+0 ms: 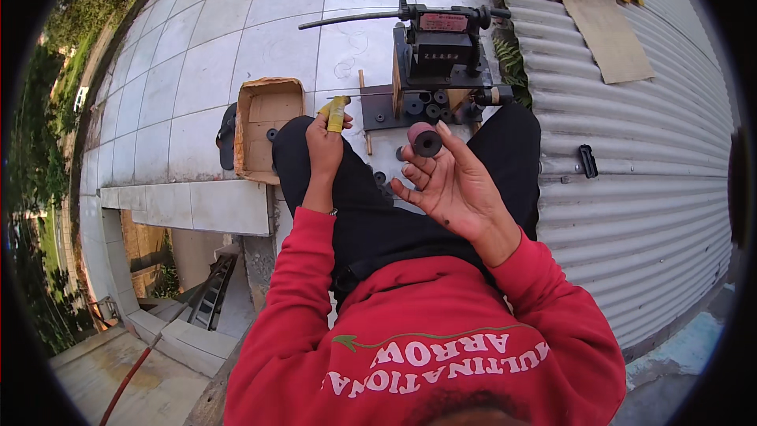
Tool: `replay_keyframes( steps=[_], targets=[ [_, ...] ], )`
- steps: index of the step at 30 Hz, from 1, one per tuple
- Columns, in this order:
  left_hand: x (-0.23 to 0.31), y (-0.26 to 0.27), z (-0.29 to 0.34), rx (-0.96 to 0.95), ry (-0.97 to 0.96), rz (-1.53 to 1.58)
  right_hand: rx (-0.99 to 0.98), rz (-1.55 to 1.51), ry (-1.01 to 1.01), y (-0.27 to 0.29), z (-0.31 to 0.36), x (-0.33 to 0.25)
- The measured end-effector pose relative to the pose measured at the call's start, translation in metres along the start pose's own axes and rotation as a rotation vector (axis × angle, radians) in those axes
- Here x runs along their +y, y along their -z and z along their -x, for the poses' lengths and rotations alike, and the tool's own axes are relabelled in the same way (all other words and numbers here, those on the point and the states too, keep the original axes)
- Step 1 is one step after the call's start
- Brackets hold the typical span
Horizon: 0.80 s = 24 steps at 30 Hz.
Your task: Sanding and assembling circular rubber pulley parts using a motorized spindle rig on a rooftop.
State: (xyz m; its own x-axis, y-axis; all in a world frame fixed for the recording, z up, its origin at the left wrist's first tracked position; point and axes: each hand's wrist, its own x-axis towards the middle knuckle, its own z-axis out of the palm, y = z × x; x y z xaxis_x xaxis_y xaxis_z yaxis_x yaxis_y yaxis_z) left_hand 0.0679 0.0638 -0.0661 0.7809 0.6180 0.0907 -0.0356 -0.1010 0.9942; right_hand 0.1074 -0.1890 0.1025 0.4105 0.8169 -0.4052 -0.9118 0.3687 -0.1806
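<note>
Your right hand [457,185], mid-frame, pinches a small spool [426,140] in its fingers; your left hand [325,142] grips a yellow piece [337,113].
The spool could slip from that light fingertip hold and roll across the tiled floor [236,24].

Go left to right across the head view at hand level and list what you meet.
Open cardboard box → left hand pinching a small yellow piece → right hand holding a dark reddish spool → corrugated metal sheet with a small black clip.

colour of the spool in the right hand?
Dull reddish-maroon spool with a dark centre hole, held at the right hand fingertips; head view.
</note>
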Motion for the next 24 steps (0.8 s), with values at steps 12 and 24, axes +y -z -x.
replay_keyframes(
  steps=[12, 24],
  targets=[
    [-0.02, 0.05, -0.033, -0.083, 0.328, -0.043, 0.222, -0.231, 0.25, 0.094, 0.12, -0.013],
    [-0.045, 0.147, -0.129, -0.44, 0.675, -0.458, 0.97, 0.948, 0.908, 0.312, 0.177, 0.002]
  ],
)
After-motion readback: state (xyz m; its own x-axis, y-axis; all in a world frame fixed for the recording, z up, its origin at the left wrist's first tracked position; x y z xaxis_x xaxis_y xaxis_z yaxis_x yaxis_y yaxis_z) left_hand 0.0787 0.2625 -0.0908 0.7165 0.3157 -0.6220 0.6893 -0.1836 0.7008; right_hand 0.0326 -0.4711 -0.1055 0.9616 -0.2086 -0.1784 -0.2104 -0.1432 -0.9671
